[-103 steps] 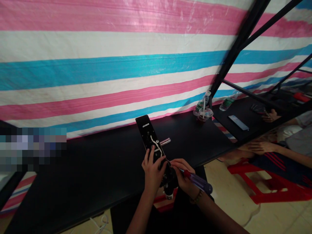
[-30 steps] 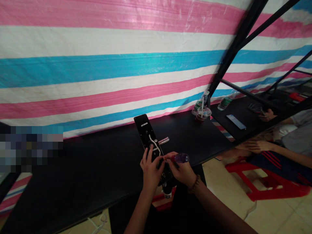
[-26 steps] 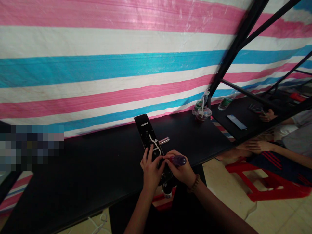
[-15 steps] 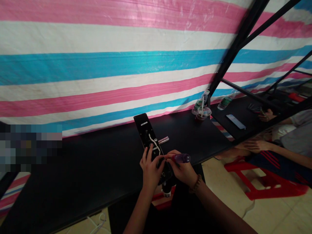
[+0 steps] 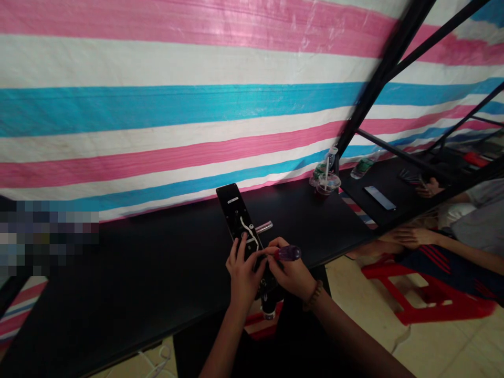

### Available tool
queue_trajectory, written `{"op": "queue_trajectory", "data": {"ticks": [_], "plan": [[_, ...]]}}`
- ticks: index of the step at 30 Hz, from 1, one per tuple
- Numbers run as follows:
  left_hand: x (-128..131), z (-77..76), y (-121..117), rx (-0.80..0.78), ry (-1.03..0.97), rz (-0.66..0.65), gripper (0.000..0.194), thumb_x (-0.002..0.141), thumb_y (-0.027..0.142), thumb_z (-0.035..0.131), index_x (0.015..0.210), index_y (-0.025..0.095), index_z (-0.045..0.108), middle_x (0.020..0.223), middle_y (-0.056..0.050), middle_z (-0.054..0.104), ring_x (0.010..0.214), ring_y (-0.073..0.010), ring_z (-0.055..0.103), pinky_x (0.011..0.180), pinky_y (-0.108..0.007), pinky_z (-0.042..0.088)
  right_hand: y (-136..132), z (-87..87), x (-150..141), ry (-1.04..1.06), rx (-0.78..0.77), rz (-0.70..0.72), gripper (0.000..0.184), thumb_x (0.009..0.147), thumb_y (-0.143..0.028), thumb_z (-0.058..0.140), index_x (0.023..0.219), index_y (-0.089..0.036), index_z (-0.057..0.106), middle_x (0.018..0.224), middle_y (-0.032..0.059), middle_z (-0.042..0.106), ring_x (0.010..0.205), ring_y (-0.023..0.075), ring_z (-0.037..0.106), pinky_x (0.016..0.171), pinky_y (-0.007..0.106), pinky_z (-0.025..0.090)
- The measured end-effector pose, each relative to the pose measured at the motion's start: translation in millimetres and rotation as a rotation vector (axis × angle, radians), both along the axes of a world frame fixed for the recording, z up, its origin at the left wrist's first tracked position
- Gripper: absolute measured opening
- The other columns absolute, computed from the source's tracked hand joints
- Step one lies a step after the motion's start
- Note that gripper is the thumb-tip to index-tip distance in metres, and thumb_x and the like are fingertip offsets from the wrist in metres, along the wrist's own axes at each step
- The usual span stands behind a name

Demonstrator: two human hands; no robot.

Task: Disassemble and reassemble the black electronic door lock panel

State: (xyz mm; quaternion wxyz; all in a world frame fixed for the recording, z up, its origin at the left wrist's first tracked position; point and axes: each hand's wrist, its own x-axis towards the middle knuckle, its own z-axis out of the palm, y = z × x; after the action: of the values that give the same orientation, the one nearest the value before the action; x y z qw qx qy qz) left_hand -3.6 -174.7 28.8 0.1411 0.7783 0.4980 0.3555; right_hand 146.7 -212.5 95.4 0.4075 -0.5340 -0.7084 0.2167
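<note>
Black table [image 5: 157, 273] ahead of both hands; black panel [image 5: 230, 198] beneath them.
I record the left hand [image 5: 243, 270] spread over the panel; I cannot tell whether it pinches anything. The right hand [image 5: 294, 275], just beside it, is clamped on a purple-handled screwdriver [image 5: 290, 253], tip hidden. In my judgement, off-axis pressure could slip the tip into the left hand or the white wire [image 5: 249, 230] just ahead.

screwdriver [image 5: 290, 253]: translucent plastic handle, glossy | panel [image 5: 228, 194]: smooth, dull | table [image 5: 137, 278]: smooth, satin | sheet [image 5: 177, 107]: looks plastic, creased, shiny in patches | frame [image 5: 366, 102]: metal-looking, matt | cup [image 5: 328, 184]: clear plastic | phone [image 5: 380, 198]: smooth, glossy | stool [image 5: 421, 313]: smooth plastic | shorts [image 5: 427, 260]: matt cloth | floor [image 5: 348, 299]: smooth tile
</note>
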Motion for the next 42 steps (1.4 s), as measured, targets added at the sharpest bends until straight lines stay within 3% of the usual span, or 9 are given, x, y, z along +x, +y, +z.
{"op": "queue_trajectory", "data": {"ticks": [10,14,17,23,29,35,42], "plan": [[-7,1.4,3,-0.005,-0.001,-0.044,0.023,0.084,0.024,0.067,0.106,0.028,0.073,0.157,-0.008,0.038,0.146,-0.0342,0.029,0.106,-0.056,0.039,5,13.9,-3,-0.055,-0.02,-0.006,0.015,0.091,-0.011,0.053,0.096,-0.021,0.063,0.093,0.0049,0.062,0.081,0.0165,0.063,0.077,0.029,0.054],[-7,1.7,1,0.005,0.032,-0.038,0.021,0.085,0.025,0.066,0.105,0.029,0.073,0.157,-0.007,0.038,0.146,-0.0339,0.028,0.106,-0.056,0.04,6,8.1,0,0.019,0.05,-0.082,0.007,0.09,-0.017,0.059,0.089,-0.022,0.065,0.084,0.0039,0.068,0.078,0.0184,0.066,0.071,0.029,0.055],[-5,2.7,0,0.013,0.041,-0.037,0.02,0.087,0.026,0.064,0.105,0.029,0.074,0.159,-0.008,0.035,0.147,-0.0337,0.027,0.106,-0.056,0.039,4,3.2,1,0.001,0.032,-0.05,0.014,0.092,-0.015,0.054,0.09,-0.022,0.066,0.083,0.005,0.07,0.078,0.0193,0.068,0.072,0.029,0.056],[-3,6.0,-1,0.004,0.037,-0.028,0.017,0.086,0.028,0.065,0.1,0.028,0.075,0.159,-0.008,0.035,0.146,-0.0354,0.028,0.106,-0.056,0.038,0,-0.6,-3,0.083,0.037,-0.021,0.018,0.09,-0.012,0.054,0.099,-0.022,0.066,0.097,0.0063,0.07,0.09,0.0188,0.069,0.082,0.03,0.056],[-1,5.5,-2,-0.013,0.033,-0.02,0.016,0.088,0.029,0.064,0.099,0.028,0.075,0.159,-0.008,0.035,0.146,-0.0347,0.028,0.105,-0.056,0.038,1,-5.8,-2,0.185,0.05,-0.148,0.007,0.087,-0.018,0.066,0.091,-0.022,0.071,0.089,0.004,0.073,0.081,0.0176,0.07,0.075,0.028,0.057],[0,3.5,-2,-0.007,0.033,-0.004,0.019,0.087,0.027,0.064,0.102,0.031,0.075,0.159,-0.007,0.035,0.146,-0.0348,0.028,0.104,-0.057,0.038,0,-8.4,4,0.127,0.071,-0.111,0.018,0.094,-0.016,0.054,0.096,-0.022,0.071,0.093,0.0059,0.075,0.089,0.0196,0.072,0.08,0.03,0.057],[0,3.5,-2,-0.01,0.032,-0.005,0.019,0.087,0.027,0.065,0.102,0.031,0.075,0.158,-0.006,0.036,0.147,-0.0347,0.026,0.104,-0.057,0.039,-3,-10.0,6,0.149,0.052,-0.149,0.019,0.095,-0.015,0.047,0.098,-0.021,0.065,0.091,0.0062,0.073,0.08,0.0175,0.071,0.075,0.03,0.057]]}}
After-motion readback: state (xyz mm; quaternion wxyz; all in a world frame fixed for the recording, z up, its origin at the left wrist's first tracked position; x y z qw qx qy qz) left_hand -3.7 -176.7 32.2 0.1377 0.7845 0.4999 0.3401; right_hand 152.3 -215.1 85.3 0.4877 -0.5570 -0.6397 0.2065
